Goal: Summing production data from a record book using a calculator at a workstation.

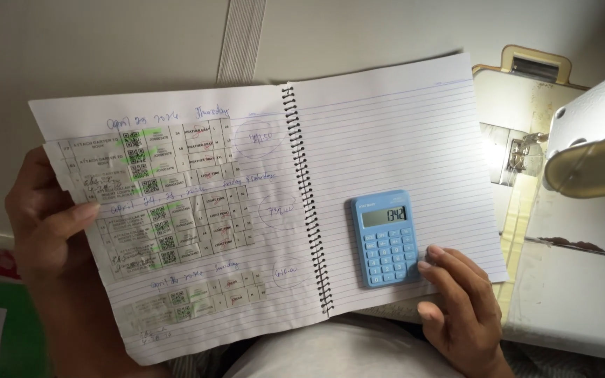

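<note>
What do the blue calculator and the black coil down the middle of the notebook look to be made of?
The blue calculator looks like moulded plastic with a smooth, matte shell and matching blue keys. The black coil seems to be thin wire, likely coated metal, though stiff plastic is possible; it loops through holes in the lined paper notebook.
</note>
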